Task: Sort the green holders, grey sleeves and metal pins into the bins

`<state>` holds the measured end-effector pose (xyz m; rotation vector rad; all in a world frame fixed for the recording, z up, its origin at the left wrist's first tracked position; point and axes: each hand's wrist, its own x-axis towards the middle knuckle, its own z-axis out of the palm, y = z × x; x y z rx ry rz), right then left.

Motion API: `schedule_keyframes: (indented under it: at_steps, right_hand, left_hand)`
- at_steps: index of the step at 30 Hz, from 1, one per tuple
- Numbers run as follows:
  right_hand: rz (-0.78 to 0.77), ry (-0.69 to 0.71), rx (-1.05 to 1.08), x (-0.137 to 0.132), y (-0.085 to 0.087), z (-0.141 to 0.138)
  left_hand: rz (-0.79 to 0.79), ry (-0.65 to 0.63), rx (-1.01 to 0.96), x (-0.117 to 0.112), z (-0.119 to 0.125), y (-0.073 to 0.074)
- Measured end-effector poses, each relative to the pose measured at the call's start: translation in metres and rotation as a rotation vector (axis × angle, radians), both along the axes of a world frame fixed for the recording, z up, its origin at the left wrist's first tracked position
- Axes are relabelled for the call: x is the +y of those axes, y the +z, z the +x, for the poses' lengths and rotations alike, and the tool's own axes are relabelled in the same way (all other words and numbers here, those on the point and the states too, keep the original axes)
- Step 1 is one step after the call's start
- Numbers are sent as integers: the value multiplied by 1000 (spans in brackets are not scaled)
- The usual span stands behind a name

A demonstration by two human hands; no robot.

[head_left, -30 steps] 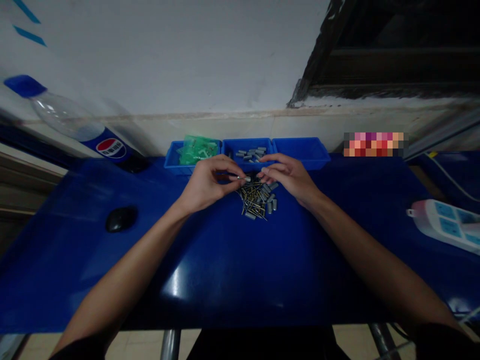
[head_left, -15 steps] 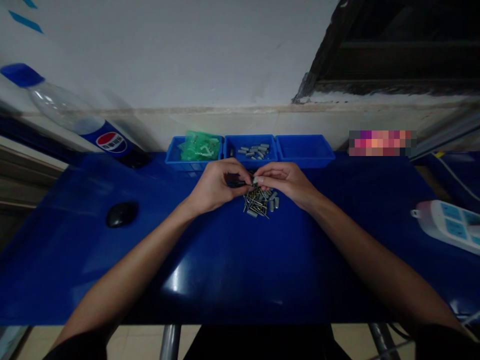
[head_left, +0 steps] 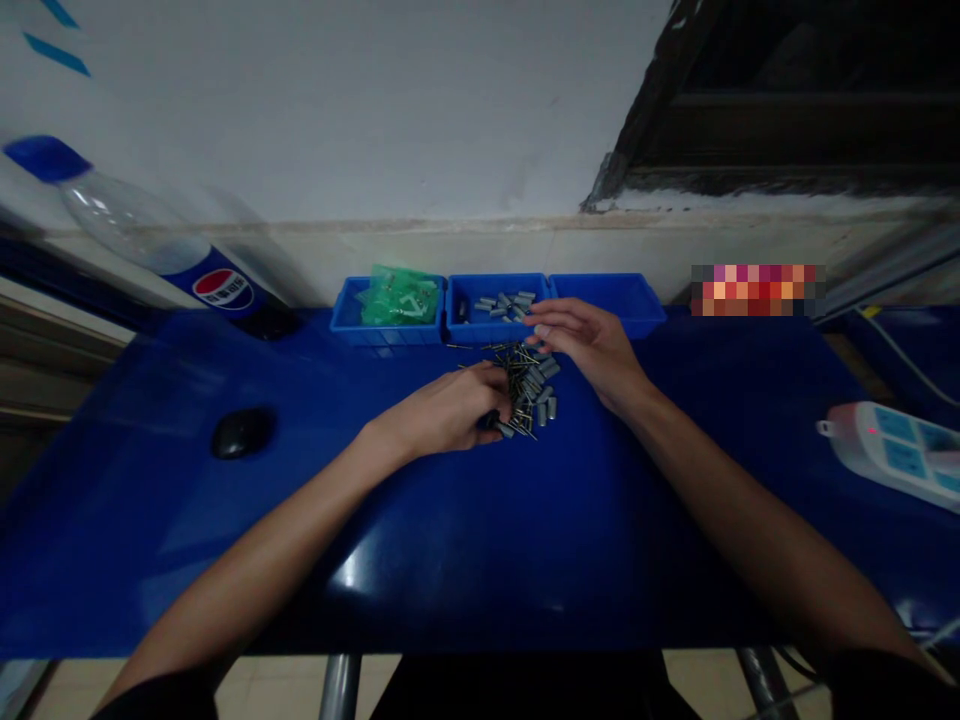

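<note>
A heap of thin brass-coloured screws (head_left: 521, 416) and short grey metal cylinders (head_left: 552, 408) lies on the blue table. At its left side my left hand (head_left: 469, 405) reaches in with curled fingers and thumb. One grey cylinder (head_left: 507, 430) shows by the thumb tip; what the fingers grip is hidden. Above the heap's upper right, my right hand (head_left: 589, 345) is raised with fingers stretched out and slightly apart, and I see nothing held there. Its fingertips are close to the front right corner of the middle blue bin (head_left: 457, 335), where several grey cylinders (head_left: 504, 304) lie.
The left blue bin (head_left: 345, 322) holds green plastic bags (head_left: 401, 296); the right blue bin (head_left: 645, 308) adjoins the middle one. A cola bottle (head_left: 217, 285) and black mouse (head_left: 238, 433) are at the left. A white power strip (head_left: 892, 445) lies at the right edge.
My hands have come apart from their meeting point over the heap. The left moved down toward the heap's lower left side; the right moved up toward the middle bin and its fingers spread.
</note>
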<state>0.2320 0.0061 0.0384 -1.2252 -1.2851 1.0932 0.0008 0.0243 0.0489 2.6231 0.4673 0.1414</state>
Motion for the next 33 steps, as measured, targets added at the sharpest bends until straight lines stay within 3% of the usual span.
schedule_keyframes:
  at_steps: [6,12,19,22,33]
  right_hand:
    - [1,8,19,1,0,1]
    - [-2,9,-6,-1,2,-1]
    - [-45,75,-60,0,0,-1]
    - [-82,125,-59,-1,0,-1]
    - [-109,247,26,-8,-2,-9]
  left_hand:
    - [58,11,28,-1,-1,-1]
    - [-36,20,-102,7,-7,5]
    - [-112,409,-459,10,-5,5]
    - [-100,520,-590,12,-6,3]
    - [-62,491,-611,7,-2,2]
